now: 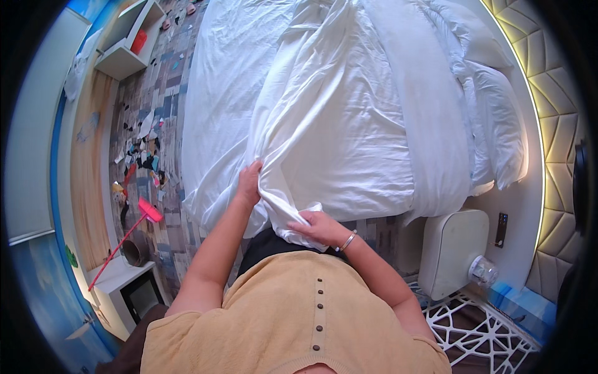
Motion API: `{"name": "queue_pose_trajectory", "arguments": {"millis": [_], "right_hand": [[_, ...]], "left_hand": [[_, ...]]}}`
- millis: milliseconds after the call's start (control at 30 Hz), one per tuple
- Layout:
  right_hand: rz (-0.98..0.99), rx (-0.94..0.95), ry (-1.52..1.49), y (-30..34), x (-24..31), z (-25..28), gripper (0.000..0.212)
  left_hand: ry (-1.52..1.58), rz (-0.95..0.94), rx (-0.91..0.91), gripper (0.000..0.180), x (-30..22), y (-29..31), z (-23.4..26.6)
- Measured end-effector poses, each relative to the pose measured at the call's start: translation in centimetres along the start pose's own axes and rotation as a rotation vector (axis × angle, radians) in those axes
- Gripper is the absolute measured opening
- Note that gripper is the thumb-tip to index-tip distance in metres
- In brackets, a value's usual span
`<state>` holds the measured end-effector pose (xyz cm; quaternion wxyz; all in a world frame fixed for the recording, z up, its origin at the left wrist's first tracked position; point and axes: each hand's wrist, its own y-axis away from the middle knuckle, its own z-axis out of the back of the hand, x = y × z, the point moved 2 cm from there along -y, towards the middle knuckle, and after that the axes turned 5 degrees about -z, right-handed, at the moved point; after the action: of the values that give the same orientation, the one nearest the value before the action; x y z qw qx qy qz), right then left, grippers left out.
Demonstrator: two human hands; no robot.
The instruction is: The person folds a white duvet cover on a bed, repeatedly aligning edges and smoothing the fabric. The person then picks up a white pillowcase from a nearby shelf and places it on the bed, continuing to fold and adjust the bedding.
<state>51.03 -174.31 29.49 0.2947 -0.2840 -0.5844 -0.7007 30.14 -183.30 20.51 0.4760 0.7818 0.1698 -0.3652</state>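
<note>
Nearest the head camera is the person's tan buttoned shirt (268, 305). Beyond it, the left hand (249, 182) grips a white bed sheet (302, 115), its gathered folds running lengthwise away across the bed (224, 81). The right hand (321, 228), nearer the waist, touches the sheet's bunched near end; whether it grips is unclear.

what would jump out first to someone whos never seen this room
Most likely the rumpled white sheet across the bed in the middle, its gathered near end gripped by the person's left hand and touched by the right hand. Next, perhaps, the pinkish-red broom at left, near scraps scattered over the floor. The glowing light strip beside the padded wall at far right also stands out.
</note>
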Motion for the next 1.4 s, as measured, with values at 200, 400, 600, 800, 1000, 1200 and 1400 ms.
{"name": "queue_pose_trajectory", "arguments": {"millis": [200,400,600,800,1000,1200,1400], "right_hand": [[0.006,-0.482,-0.161,-2.1,-0.7,4.9,0.047],[-0.023,-0.457,-0.098,-4.6,1.3,6.0,0.054],[-0.02,-0.474,-0.469,-6.4,-5.4,4.1,0.045],[-0.041,-0.696,-0.19,-5.6,-7.1,6.2,0.032],[0.199,-0.338,-0.793,-2.6,-2.9,6.4,0.027],[0.162,-0.355,-0.861,-3.2,-4.8,5.1,0.03],[0.127,-0.352,-0.761,-3.9,-6.1,5.0,0.034]], "left_hand": [[-0.138,-0.178,0.126,0.037,-0.7,1.5,-2.8],[-1.047,-0.644,0.471,0.028,2.9,6.3,-5.9],[-1.289,-0.653,0.826,0.027,0.7,8.7,-8.2],[-0.706,-0.108,0.585,0.04,1.1,2.2,-9.9],[-0.312,-0.018,0.436,0.032,0.2,-4.0,-14.1],[-0.099,0.067,0.188,0.024,0.5,-5.1,-15.0],[0.103,-0.076,0.114,0.026,-0.2,-5.3,-11.9]]}}
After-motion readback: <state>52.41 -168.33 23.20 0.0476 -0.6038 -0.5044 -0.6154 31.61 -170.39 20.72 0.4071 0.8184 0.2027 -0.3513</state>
